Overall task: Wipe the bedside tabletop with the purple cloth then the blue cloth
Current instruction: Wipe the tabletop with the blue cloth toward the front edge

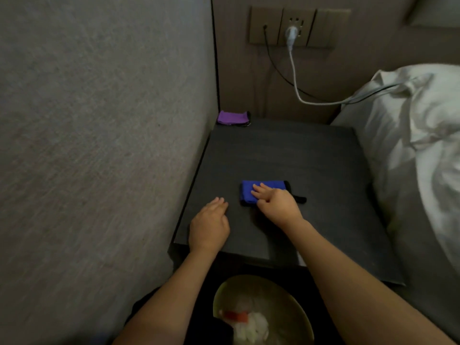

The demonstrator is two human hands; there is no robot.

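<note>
The dark bedside tabletop (286,150) fills the middle of the view. A folded blue cloth (249,191) with a black edge and loop lies near the centre of it. My right hand (276,204) presses flat on the blue cloth, fingers spread over its near right part. My left hand (209,226) rests palm down on the bare tabletop near the front left corner, holding nothing. The folded purple cloth (231,117) sits in the far left corner against the wall, apart from both hands.
A textured wall (99,145) borders the table on the left. A bed with white bedding (418,145) lies along the right. A wall socket (291,27) holds a white cable and a black cable. A round bin (293,300) with rubbish stands below the front edge.
</note>
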